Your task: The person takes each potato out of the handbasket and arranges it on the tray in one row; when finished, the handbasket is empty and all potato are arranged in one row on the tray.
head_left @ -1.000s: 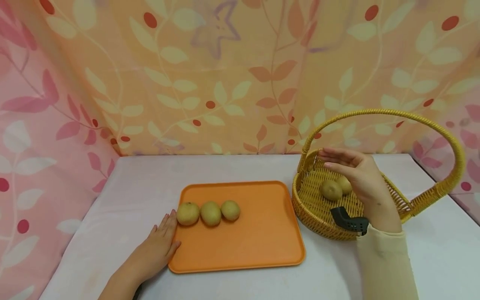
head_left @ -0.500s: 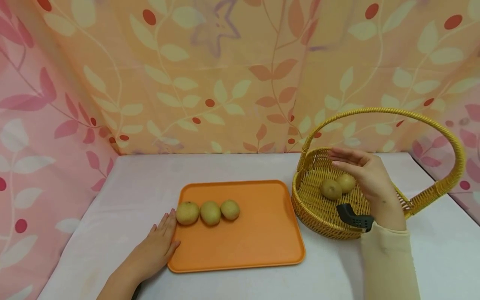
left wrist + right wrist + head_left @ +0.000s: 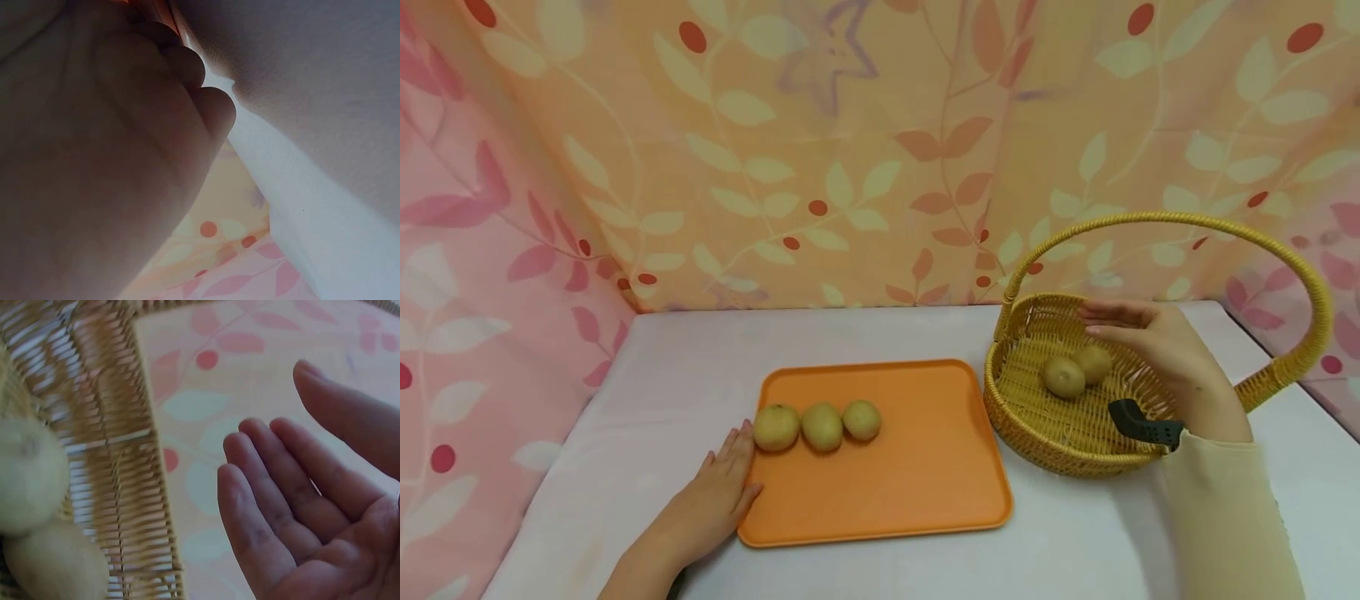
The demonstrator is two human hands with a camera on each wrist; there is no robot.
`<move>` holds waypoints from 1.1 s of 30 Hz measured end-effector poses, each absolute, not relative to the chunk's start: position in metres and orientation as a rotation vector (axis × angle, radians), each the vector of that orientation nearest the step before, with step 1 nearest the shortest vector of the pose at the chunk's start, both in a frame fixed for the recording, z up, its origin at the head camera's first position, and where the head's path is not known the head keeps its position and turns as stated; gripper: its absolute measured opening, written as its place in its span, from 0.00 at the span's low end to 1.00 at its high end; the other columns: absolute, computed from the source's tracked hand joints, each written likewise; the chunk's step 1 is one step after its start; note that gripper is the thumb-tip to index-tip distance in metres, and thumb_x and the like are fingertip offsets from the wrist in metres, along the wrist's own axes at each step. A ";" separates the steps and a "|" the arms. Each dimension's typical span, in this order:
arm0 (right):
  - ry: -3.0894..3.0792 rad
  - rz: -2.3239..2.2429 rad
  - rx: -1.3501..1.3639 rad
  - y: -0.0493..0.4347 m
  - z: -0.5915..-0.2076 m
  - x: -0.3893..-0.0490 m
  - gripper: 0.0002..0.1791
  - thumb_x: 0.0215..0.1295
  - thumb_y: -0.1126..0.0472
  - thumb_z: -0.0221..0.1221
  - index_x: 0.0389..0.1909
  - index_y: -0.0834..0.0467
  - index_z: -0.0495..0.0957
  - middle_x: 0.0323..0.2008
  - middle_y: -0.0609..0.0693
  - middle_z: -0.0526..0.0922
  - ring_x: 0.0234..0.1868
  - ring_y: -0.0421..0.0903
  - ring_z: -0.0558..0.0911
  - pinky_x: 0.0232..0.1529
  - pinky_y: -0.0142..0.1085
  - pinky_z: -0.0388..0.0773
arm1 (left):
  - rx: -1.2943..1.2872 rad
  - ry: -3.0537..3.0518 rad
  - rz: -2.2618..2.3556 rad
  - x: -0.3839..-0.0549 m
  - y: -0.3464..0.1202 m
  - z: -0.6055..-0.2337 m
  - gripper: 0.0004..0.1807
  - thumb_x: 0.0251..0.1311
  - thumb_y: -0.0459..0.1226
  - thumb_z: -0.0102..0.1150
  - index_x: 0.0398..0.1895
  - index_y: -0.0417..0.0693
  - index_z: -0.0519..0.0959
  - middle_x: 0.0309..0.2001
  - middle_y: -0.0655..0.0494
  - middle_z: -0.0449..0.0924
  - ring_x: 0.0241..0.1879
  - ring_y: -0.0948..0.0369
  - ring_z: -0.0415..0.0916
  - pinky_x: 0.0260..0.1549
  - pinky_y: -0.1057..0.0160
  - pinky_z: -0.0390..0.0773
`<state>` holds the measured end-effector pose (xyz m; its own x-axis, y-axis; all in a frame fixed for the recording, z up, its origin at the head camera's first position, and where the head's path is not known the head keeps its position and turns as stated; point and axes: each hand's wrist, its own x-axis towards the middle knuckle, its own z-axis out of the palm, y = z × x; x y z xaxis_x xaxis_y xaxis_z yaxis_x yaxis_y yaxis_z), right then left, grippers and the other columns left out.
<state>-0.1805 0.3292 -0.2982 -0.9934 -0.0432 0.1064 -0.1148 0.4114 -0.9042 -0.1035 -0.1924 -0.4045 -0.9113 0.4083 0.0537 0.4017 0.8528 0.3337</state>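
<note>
The left hand [image 3: 721, 483] rests with straight, released fingers at the left edge of the orange tray [image 3: 917, 475]; three fruits [image 3: 822, 427] touch in a row on it. Farther right, the basket [image 3: 1037, 447] holds two fruits [image 3: 1063, 377]; near them hovers the right hand [image 3: 1157, 337], fingers loosely bent, released.

No text, label, brand or number (nor any sign) can be read.

Rear: peach-orange curtain [image 3: 880, 167] — pale leaf sprays, red dots, purple star outline [image 3: 831, 54]. Left: pink leaf-print curtain [image 3: 460, 292]; pink drape [image 3: 1347, 250] at far right. White tabletop [image 3: 700, 350] in front — lighting diffuse, shadows soft.
</note>
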 end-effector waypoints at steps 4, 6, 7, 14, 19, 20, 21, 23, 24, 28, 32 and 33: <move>-2.693 1.650 0.237 0.335 -0.294 -0.189 0.23 0.64 0.63 0.60 0.56 0.71 0.73 0.44 0.37 0.83 0.48 0.31 0.79 0.46 0.20 0.71 | 0.641 2.989 0.541 -0.105 -0.193 -0.405 0.37 0.64 0.36 0.55 0.68 0.25 0.51 0.69 0.33 0.51 0.68 0.40 0.49 0.60 0.36 0.53; -2.724 1.692 0.330 0.337 -0.294 -0.195 0.22 0.64 0.65 0.59 0.56 0.73 0.72 0.45 0.38 0.83 0.47 0.34 0.80 0.47 0.22 0.73 | 0.637 2.986 0.545 -0.105 -0.194 -0.405 0.37 0.65 0.37 0.54 0.69 0.25 0.51 0.69 0.33 0.51 0.68 0.40 0.48 0.60 0.36 0.53; -2.741 1.705 0.386 0.338 -0.295 -0.198 0.21 0.64 0.67 0.58 0.56 0.74 0.71 0.45 0.39 0.83 0.47 0.35 0.80 0.47 0.23 0.73 | 0.635 2.983 0.547 -0.105 -0.194 -0.405 0.37 0.65 0.37 0.54 0.69 0.25 0.50 0.70 0.33 0.51 0.68 0.40 0.48 0.61 0.36 0.53; -2.865 1.722 0.599 0.349 -0.304 -0.222 0.22 0.62 0.70 0.59 0.54 0.78 0.69 0.45 0.44 0.83 0.47 0.41 0.81 0.45 0.28 0.77 | 0.636 2.987 0.543 -0.105 -0.195 -0.406 0.37 0.64 0.37 0.55 0.69 0.25 0.51 0.69 0.34 0.52 0.68 0.40 0.48 0.60 0.35 0.54; -2.922 1.797 0.621 0.358 -0.315 -0.232 0.24 0.62 0.72 0.57 0.55 0.82 0.66 0.45 0.46 0.83 0.49 0.42 0.80 0.46 0.32 0.78 | 0.645 2.985 0.546 -0.104 -0.195 -0.407 0.38 0.64 0.37 0.55 0.69 0.25 0.50 0.69 0.33 0.52 0.68 0.40 0.49 0.60 0.35 0.54; -2.932 1.799 0.593 0.361 -0.317 -0.232 0.24 0.62 0.71 0.57 0.55 0.81 0.66 0.46 0.47 0.83 0.49 0.41 0.80 0.46 0.32 0.78 | 0.646 2.982 0.549 -0.104 -0.195 -0.407 0.38 0.64 0.37 0.55 0.69 0.25 0.50 0.69 0.33 0.52 0.68 0.40 0.49 0.60 0.35 0.54; -2.936 1.798 0.566 0.364 -0.319 -0.231 0.24 0.62 0.71 0.58 0.56 0.81 0.65 0.46 0.48 0.83 0.49 0.41 0.80 0.45 0.32 0.78 | 0.647 2.979 0.550 -0.104 -0.194 -0.407 0.38 0.64 0.37 0.55 0.69 0.25 0.50 0.69 0.33 0.52 0.68 0.40 0.49 0.60 0.35 0.54; -2.949 1.752 0.499 0.369 -0.323 -0.230 0.26 0.61 0.70 0.59 0.57 0.80 0.66 0.48 0.51 0.82 0.49 0.39 0.80 0.45 0.30 0.77 | 0.653 2.979 0.549 -0.105 -0.194 -0.408 0.38 0.64 0.37 0.55 0.69 0.25 0.50 0.69 0.33 0.52 0.68 0.40 0.49 0.60 0.35 0.54; -2.960 1.715 0.455 0.372 -0.324 -0.230 0.26 0.60 0.69 0.60 0.57 0.78 0.67 0.49 0.51 0.82 0.49 0.39 0.80 0.45 0.28 0.76 | 0.656 2.981 0.549 -0.105 -0.194 -0.408 0.38 0.64 0.37 0.56 0.69 0.25 0.50 0.69 0.33 0.52 0.68 0.40 0.49 0.60 0.35 0.54; -3.013 1.669 0.325 0.383 -0.329 -0.231 0.28 0.58 0.67 0.63 0.58 0.75 0.69 0.52 0.51 0.80 0.47 0.38 0.79 0.45 0.27 0.75 | 0.657 2.991 0.541 -0.105 -0.194 -0.409 0.38 0.64 0.37 0.56 0.69 0.25 0.51 0.69 0.33 0.52 0.68 0.39 0.49 0.59 0.35 0.54; -3.079 1.811 0.274 0.388 -0.337 -0.235 0.28 0.58 0.69 0.62 0.59 0.73 0.69 0.51 0.46 0.79 0.44 0.37 0.78 0.41 0.31 0.77 | 0.652 2.993 0.535 -0.105 -0.195 -0.410 0.38 0.64 0.37 0.56 0.68 0.25 0.51 0.69 0.33 0.52 0.68 0.39 0.49 0.59 0.35 0.54; -3.090 1.872 0.275 0.389 -0.340 -0.236 0.27 0.59 0.69 0.61 0.59 0.71 0.69 0.50 0.45 0.80 0.43 0.38 0.78 0.41 0.32 0.77 | 0.653 2.995 0.535 -0.105 -0.195 -0.410 0.38 0.63 0.37 0.56 0.68 0.25 0.51 0.69 0.33 0.52 0.68 0.39 0.50 0.59 0.35 0.54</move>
<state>-0.2357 0.3893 -0.3395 -0.8751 -0.3615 -0.3217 0.1177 0.4857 -0.8662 -0.1052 -0.1954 -0.4101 -0.9114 0.4092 0.0436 0.3989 0.8527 0.3372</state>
